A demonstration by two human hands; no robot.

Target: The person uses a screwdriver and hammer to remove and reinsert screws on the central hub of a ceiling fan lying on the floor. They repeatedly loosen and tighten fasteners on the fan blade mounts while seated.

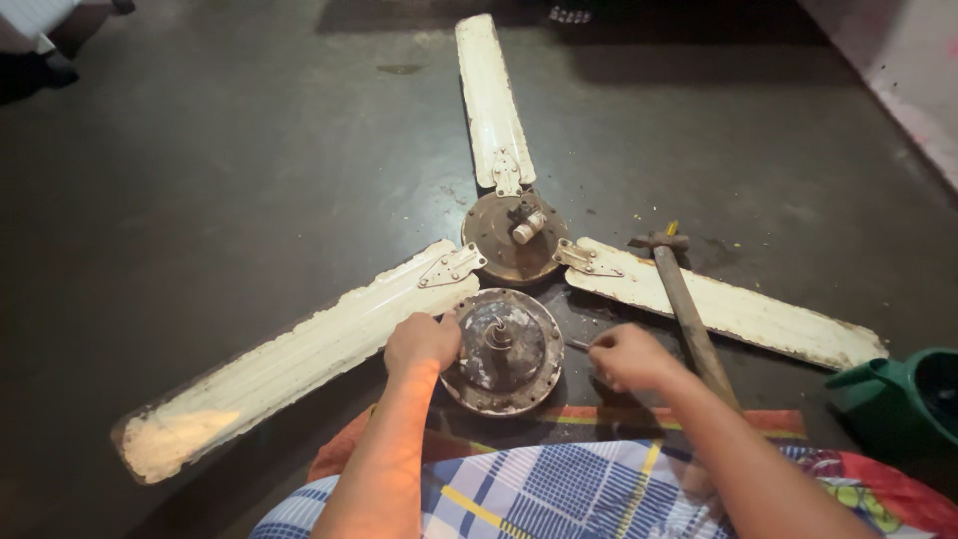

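A ceiling fan [509,235] is laid flat on the dark floor [230,180], three cream, rust-flecked blades spread out: one blade [489,100] is pointed toward the floor's far edge, one [299,364] toward the near left, one [728,309] toward the right. At the hub a rusty round motor plate [512,238] is seen, with a short pale stub [530,226] tilted on top. Just nearer than the hub, touching or almost touching it, a detached round motor housing [502,351] is set, grimy, with a spindle standing at its centre. The left hand [422,342] is placed on the housing's left rim, fingers curled over the edge and gripping it, and it overlaps the root of the near-left blade. The right hand [631,356] is held just right of the housing, fingers pinched narrow on a thin dark tool [579,345] whose tip is aimed at the housing's right side; contact between tip and housing cannot be told. A hammer [684,304] with a worn wooden handle is laid across the right blade, head toward the far side, handle running under the right forearm. A green plastic vessel [903,394] is stood at the floor's right edge. A checked blue cloth [559,494] and a striped mat [599,419] are seen at the near edge.
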